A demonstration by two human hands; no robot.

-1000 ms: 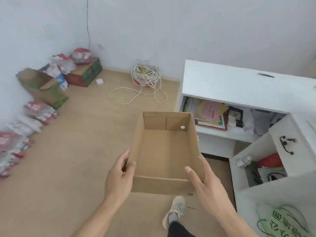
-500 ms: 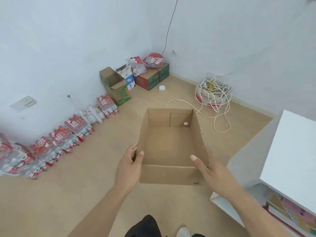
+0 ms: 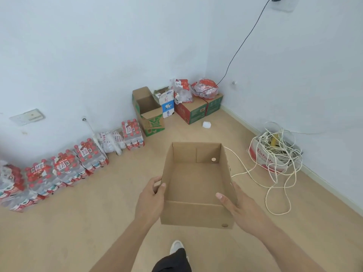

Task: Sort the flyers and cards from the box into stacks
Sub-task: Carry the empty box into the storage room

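Both arms are reaching forward; the left hand and right hand are gripping the open brown cardboard box, thumbs hooking inside.

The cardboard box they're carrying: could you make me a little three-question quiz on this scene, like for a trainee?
1. True or false: the cardboard box holds flyers and cards.
2. How is the box held? A) by the left hand only B) by the left hand and the right hand, one on each side C) it sits on the floor
3. What lies loose on the floor to the box's right?

Key: 1. False, its inside shows bare cardboard. 2. B. 3. A tangled white rope.
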